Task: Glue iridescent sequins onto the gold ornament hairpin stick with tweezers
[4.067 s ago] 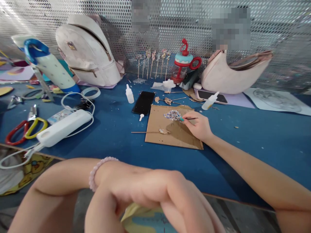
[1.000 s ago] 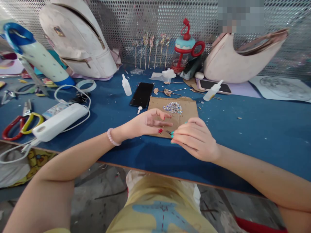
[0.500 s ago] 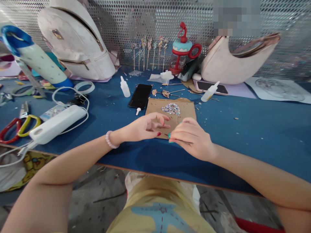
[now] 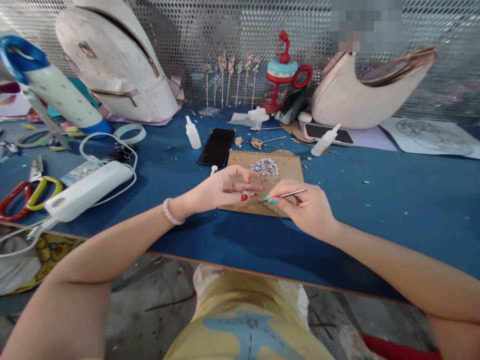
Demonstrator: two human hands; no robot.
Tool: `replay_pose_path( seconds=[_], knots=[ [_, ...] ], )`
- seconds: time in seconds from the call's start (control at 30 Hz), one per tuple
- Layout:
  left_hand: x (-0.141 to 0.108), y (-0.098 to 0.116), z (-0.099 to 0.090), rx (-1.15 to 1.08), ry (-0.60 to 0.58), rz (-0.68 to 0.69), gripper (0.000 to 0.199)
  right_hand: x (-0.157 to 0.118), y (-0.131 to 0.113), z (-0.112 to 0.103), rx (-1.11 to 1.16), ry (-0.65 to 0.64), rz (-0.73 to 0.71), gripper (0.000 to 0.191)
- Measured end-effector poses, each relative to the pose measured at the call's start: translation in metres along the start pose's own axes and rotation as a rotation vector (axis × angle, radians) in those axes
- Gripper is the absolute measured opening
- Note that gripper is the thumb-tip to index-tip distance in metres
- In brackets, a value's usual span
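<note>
My left hand (image 4: 225, 189) is over the left part of a cardboard piece (image 4: 283, 207), thumb and a finger pinching a small golden glittery piece (image 4: 249, 193). Its other fingers are stretched out above. Facing it, my right hand (image 4: 309, 207) grips a thin pointed metal tool (image 4: 292, 194), whose tip points left toward that piece. Whether the tip touches the piece, I cannot tell. On the cardboard, just beyond my hands, lies a heap of shiny multicoloured rhinestones (image 4: 264, 167).
Behind the cardboard are a black phone (image 4: 216, 146), two white glue bottles (image 4: 193, 134) and leaf-like ornaments on sticks (image 4: 257, 143). Decorated sticks (image 4: 230, 75) stand at the back beside a red-handled cup (image 4: 281, 75). Left are scissors (image 4: 41, 192) and a white power strip (image 4: 90, 191).
My right hand has moved slightly right and turned, so the metal tool now shows along its fingers. My left hand has shifted a little up and keeps its pinch.
</note>
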State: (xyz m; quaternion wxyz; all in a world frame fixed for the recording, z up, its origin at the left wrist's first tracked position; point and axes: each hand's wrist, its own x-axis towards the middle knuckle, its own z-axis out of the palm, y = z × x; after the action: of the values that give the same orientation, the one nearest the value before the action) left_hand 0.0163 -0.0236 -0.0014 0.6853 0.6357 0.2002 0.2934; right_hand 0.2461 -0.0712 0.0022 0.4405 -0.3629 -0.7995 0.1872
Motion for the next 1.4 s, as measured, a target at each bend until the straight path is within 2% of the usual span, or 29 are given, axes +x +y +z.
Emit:
replay_pose_path(
  seconds=[0.23,0.47,0.57,0.67,0.73,0.83,0.9,0.97,1.1,1.4],
  knots=[
    [0.000,-0.002,-0.002,-0.015,-0.005,0.007,0.027,0.004,0.002,-0.001,0.059,0.020,0.125,0.017],
    [0.002,-0.003,-0.005,0.015,0.036,-0.004,0.027,0.005,0.015,-0.002,-0.008,0.038,0.095,0.013],
    [0.004,-0.003,-0.007,0.056,0.122,-0.027,0.027,0.008,0.029,-0.005,-0.085,0.072,0.099,0.013],
    [0.005,-0.002,-0.011,0.214,0.239,-0.076,0.022,0.011,0.047,-0.010,-0.161,0.130,0.157,0.014],
    [0.006,0.000,-0.016,0.375,0.265,-0.085,0.030,0.013,0.059,-0.013,-0.186,0.138,0.190,0.014],
    [0.006,0.002,-0.023,0.727,0.265,-0.040,0.041,0.015,0.072,-0.015,-0.219,0.157,0.213,0.013],
    [0.005,0.002,-0.026,1.006,0.251,0.003,0.039,0.017,0.077,-0.015,-0.230,0.156,0.221,0.011],
    [0.005,0.001,-0.027,1.195,0.209,0.030,0.035,0.018,0.080,-0.015,-0.232,0.143,0.223,0.010],
    [0.004,-0.001,-0.025,1.278,0.143,0.013,0.032,0.019,0.084,-0.016,-0.244,0.134,0.222,0.009],
    [0.004,0.000,-0.024,1.310,0.134,-0.050,0.031,0.020,0.092,-0.019,-0.257,0.198,0.251,0.006]
  ],
)
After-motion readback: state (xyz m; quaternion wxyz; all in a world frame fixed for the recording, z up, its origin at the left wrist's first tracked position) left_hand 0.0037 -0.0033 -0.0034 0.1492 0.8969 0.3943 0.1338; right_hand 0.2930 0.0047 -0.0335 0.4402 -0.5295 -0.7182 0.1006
